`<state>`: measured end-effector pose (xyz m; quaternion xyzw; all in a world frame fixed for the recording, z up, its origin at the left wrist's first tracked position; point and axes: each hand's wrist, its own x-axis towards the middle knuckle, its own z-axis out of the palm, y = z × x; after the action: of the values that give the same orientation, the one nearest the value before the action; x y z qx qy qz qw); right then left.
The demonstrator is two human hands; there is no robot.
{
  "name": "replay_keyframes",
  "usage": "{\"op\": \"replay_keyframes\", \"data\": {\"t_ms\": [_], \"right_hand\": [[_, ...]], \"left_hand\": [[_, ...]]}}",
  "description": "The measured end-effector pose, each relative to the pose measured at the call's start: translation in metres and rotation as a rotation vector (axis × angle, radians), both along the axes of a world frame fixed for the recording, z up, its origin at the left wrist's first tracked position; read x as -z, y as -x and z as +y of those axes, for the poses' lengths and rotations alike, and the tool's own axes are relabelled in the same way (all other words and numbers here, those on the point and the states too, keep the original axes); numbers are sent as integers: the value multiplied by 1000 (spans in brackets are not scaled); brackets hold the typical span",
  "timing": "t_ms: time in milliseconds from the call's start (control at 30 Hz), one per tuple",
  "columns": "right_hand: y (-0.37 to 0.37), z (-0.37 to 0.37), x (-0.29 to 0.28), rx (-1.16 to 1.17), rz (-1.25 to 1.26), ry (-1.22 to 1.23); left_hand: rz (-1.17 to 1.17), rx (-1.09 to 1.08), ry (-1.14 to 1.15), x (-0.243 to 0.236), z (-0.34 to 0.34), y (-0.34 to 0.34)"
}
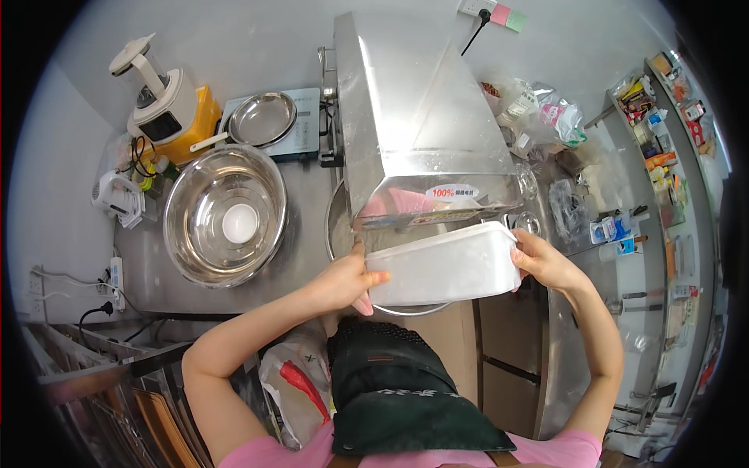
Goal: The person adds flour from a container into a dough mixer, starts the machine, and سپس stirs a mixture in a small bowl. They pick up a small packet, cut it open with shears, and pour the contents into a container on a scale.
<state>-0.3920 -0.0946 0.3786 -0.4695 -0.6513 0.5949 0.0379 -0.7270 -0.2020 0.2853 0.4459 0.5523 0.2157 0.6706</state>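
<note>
A white rectangular plastic tub (446, 269) is gripped at both ends. My left hand (343, 279) is closed around its left end, thumb on the near side wall. At the right end, my right hand (542, 261) has its fingers wrapped over the rim and corner. The tub tilts away from me above a round metal bowl (413, 310), so its contents are hidden. The bowl sits beneath the front of a large stainless-steel machine (425, 101). Something pale shows inside the bowl, but I cannot tell what it is.
On the left steel counter, a large metal basin (183, 226) holds a small white bowl (240, 224). Behind it are a scale (307, 117) with a metal pan (263, 119), a blender (160, 97) and a hand mixer (121, 195). Plastic bags (546, 113) and loaded shelves (663, 156) stand right.
</note>
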Motion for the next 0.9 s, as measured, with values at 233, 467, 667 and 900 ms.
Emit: {"op": "replay_keyframes", "data": {"t_ms": [233, 467, 667, 900], "right_hand": [[-4, 2, 4, -45, -82, -41], [-11, -21, -2, -15, 71, -5], [-78, -76, -4, -36, 46, -400], [-213, -141, 49, 744, 209, -413]], "left_hand": [[-44, -59, 6, 3, -10, 1], [79, -1, -156, -18, -31, -6], [159, 63, -430, -15, -41, -29], [911, -34, -1069, 29, -16, -51]]}}
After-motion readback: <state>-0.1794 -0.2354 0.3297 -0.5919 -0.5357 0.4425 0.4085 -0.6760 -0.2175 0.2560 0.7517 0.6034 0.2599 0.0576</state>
